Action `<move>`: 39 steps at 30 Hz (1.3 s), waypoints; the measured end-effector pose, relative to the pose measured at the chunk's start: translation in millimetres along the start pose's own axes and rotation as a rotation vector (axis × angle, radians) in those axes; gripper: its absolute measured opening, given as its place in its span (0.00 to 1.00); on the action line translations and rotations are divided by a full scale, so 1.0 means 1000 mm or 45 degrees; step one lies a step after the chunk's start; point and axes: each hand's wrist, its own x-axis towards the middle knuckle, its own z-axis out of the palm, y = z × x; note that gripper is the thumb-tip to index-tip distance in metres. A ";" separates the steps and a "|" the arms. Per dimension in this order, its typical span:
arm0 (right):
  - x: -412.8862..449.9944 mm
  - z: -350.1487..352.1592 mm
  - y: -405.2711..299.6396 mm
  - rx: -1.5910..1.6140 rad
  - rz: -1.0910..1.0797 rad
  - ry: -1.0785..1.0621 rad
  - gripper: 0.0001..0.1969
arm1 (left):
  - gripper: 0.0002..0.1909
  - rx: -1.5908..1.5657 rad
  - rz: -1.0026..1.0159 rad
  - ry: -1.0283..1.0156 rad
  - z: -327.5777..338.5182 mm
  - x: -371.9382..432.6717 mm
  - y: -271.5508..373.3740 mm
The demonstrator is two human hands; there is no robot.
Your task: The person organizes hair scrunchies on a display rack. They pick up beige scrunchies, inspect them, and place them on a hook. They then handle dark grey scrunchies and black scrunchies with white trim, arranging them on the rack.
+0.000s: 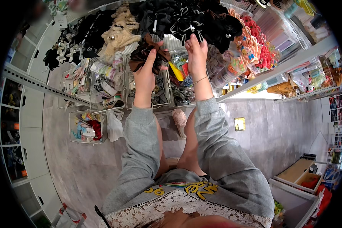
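Dark brown and black satin scrunchies (pixel 139 58) are bunched in my left hand (pixel 148 64), with the thumb across them. My right hand (pixel 197 51) is raised to the white-tipped end of a display hook (pixel 192 28), its fingertips at black scrunchies with pale cord loops (pixel 185 21). Whether these fingers grip the hook or a scrunchie I cannot tell. More black scrunchies (pixel 155 21) hang on a hook to the left, and others (pixel 223 27) to the right. Beige fluffy hair accessories (pixel 119 31) hang farther left.
Wire baskets of packaged accessories (pixel 161 105) sit below the hooks. Another wire basket (pixel 87 139) stands on the floor at left. Metal shelf rails (pixel 50 89) run along the display. A yellow-edged square (pixel 239 124) is on the floor at right; an open white drawer (pixel 297 199) is lower right.
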 end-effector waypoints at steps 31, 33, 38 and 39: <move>-0.048 0.036 -0.031 -0.523 -0.391 -0.463 0.08 | 0.23 -0.406 -0.123 -0.131 -0.019 -0.005 -0.022; -0.039 0.034 -0.028 -0.860 -0.636 -0.601 0.07 | 0.27 -0.443 -0.056 -0.221 -0.021 -0.001 -0.025; -0.045 0.030 -0.012 -1.093 -0.508 -0.369 0.12 | 0.24 -0.263 -0.044 -0.207 -0.016 0.001 -0.024; -0.046 0.031 -0.011 -1.105 -0.462 -0.296 0.13 | 0.22 -0.168 -0.048 -0.169 -0.012 0.001 -0.023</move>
